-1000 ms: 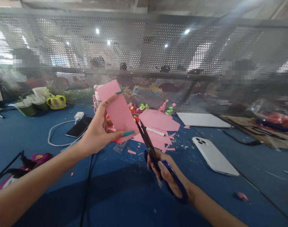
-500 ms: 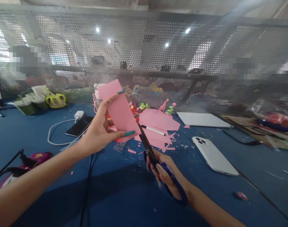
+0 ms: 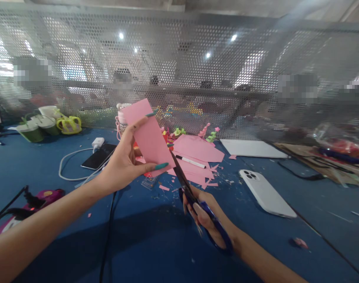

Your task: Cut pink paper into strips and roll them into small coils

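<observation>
My left hand point(image 3: 120, 169) pinches a pink rectangular card point(image 3: 152, 135), raised and tilted above the blue table, with the thumb on its near face. In my right hand point(image 3: 210, 214) are dark blue scissors point(image 3: 183, 181), fingers wrapped through the handles. The blades point up and left, their tips at the card's lower right corner. Behind them lies a pile of pink paper point(image 3: 197, 149) with a white marker point(image 3: 191, 161) on it. Small pink scraps point(image 3: 164, 188) are scattered around.
A white phone point(image 3: 266, 192) and white pad point(image 3: 253, 149) lie right. At left are a black phone point(image 3: 98, 156), charger point(image 3: 98, 142), purple power strip point(image 3: 46, 194) and green-white cups point(image 3: 32, 131). A black cable point(image 3: 108, 232) crosses the front. A perforated metal screen point(image 3: 241, 70) stands behind.
</observation>
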